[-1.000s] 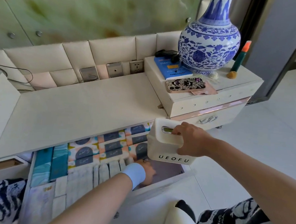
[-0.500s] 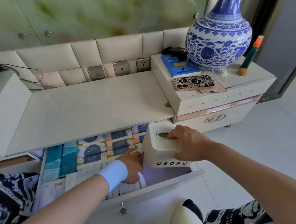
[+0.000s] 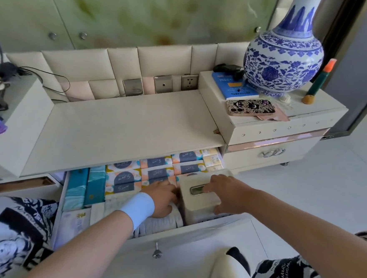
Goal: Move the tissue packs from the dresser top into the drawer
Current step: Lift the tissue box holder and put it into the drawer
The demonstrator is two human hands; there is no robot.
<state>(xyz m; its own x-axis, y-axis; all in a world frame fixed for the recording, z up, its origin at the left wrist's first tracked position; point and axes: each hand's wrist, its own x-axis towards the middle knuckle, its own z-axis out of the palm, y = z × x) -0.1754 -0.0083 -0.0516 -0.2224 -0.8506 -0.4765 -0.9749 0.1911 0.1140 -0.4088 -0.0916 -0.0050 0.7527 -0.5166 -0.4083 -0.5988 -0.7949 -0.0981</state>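
The open drawer (image 3: 193, 230) under the dresser top (image 3: 124, 130) holds several patterned tissue packs (image 3: 157, 165) in rows, teal packs (image 3: 86, 186) at the left and pale packs (image 3: 163, 224) at the front. A cream tissue box (image 3: 197, 202) with a slot on top sits in the drawer's right end. My right hand (image 3: 226, 191) lies on the box top, fingers spread over it. My left hand (image 3: 163, 198), with a white wristband, presses on the packs just left of the box. No tissue packs show on the dresser top.
A blue-and-white vase (image 3: 283, 59), a blue book (image 3: 232, 85), a phone in a patterned case (image 3: 250, 107) and a green-orange stick (image 3: 319, 81) stand on the raised right cabinet. Wall sockets (image 3: 188, 81) line the padded back. A key (image 3: 157, 251) sticks out of the drawer front.
The cream box has gone down from above the drawer into its right end. My left hand has shifted left along the packs, next to the box.
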